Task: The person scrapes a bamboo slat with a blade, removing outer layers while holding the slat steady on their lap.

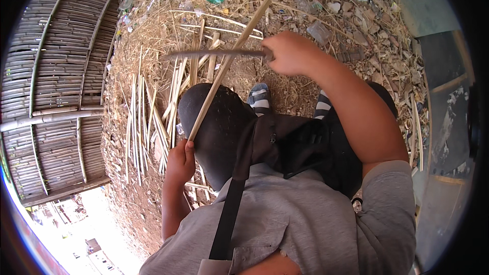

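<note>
My left hand point(180, 164) grips the lower end of a long, pale split-bamboo strip point(216, 91). The strip slants up and away to the right, across my left knee point(196, 104). In my right hand point(289, 53), closed around its handle, is a dark, long-bladed knife point(209, 52), somewhat blurred. Its blade points left and crosses the upper part of the strip; whether the two touch, I cannot tell. Beside my left leg, several cut bamboo strips point(135, 122) lie in a loose pile on the ground.
A bamboo-slat panel point(66, 46) stands along the left. Stones and broken brick point(359, 18) litter the far right ground, with dry straw point(153, 25) farther left. Dark sheet panels point(445, 102) line the right side. My sandalled foot point(260, 97) rests between my knees.
</note>
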Motion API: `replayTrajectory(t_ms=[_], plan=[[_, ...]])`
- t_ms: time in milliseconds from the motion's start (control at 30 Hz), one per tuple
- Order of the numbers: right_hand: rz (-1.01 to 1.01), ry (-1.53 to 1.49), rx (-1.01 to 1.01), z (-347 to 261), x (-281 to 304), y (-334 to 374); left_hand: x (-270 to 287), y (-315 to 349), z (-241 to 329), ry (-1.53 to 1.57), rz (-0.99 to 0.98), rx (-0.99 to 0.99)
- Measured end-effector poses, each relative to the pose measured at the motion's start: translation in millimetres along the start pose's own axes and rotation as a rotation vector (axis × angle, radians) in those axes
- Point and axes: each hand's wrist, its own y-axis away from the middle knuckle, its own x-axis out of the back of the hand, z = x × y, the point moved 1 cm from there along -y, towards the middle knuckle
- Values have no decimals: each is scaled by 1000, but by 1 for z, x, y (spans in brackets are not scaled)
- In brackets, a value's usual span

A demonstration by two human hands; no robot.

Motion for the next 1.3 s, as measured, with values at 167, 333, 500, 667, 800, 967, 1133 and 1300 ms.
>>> replayTrajectory(t_ms=[167, 333, 500, 667, 800, 967, 1133, 1300], plan=[[-9, -29, 73, 32, -14, -11, -3, -2, 1, 12, -19, 5], [-8, -120, -57, 16, -4, -8, 11, -5, 5, 125, -115, 133], [-88, -14, 57, -1, -11, -8, 0, -1, -4, 88, -58, 17], [-37, 40, -85, 36, 9, -13, 7, -6, 2, 91, -82, 108], [49, -58, -5, -3, -5, -1, 6, -3, 5, 115, -67, 63], [0, 11, -27, 38, 4, -11, 2, -4, -1, 8, -69, 27], [25, -56, -71, 13, 9, -4, 5, -2, -2, 82, -73, 83], [36, -14, 83, 12, -4, -4, -2, -4, -3, -23, 3, -24]])
